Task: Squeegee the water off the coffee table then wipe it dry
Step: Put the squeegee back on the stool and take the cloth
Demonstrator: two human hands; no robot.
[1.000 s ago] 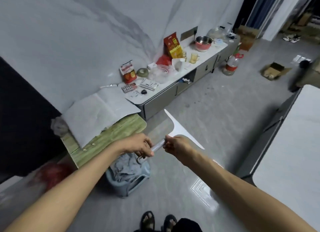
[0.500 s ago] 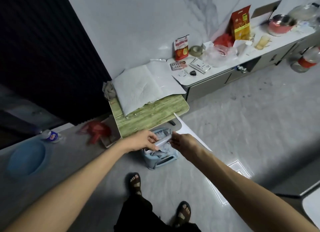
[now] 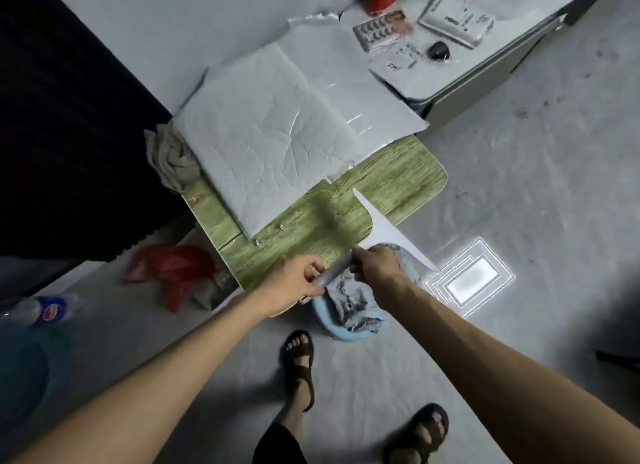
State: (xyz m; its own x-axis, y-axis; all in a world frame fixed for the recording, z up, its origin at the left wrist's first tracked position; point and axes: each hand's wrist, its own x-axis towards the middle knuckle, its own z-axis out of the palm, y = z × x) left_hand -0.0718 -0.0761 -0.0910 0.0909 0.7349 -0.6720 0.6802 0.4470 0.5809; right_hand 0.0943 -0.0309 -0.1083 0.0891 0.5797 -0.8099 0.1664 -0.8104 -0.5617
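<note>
- Grey floor (image 3: 519,158) fills most of the view, with a bright rectangle of reflected light (image 3: 471,283) on it just right of the hands.
- A low green wood-grain bench (image 3: 398,183) stands against the pale wall; a white padded sheet (image 3: 263,145) covers its far half and spreads onto the neighbouring grey cabinet (image 3: 485,79).
- A few water drops (image 3: 284,226) sit on the bare green part, beside the sheet's near edge.
- The squeegee (image 3: 384,228) is white, with its blade angled over the bench's near right corner (whether the blade touches the wood, I cannot tell).
- The left hand (image 3: 294,283) is closed around the end of the squeegee handle.
- The right hand (image 3: 375,266) grips the same handle nearer the blade, fingers wrapped over it.
- Just below the hands a pale blue basin (image 3: 332,328) sits on the floor, holding a crumpled grey cloth (image 3: 349,301).
- A bunched rag (image 3: 169,158) lies at the bench's left end, next to the sheet.
- A red bag (image 3: 169,266) lies on the floor left of the bench, and a plastic bottle (image 3: 45,307) lies farther left.
- Two sandalled feet show at the bottom edge.
</note>
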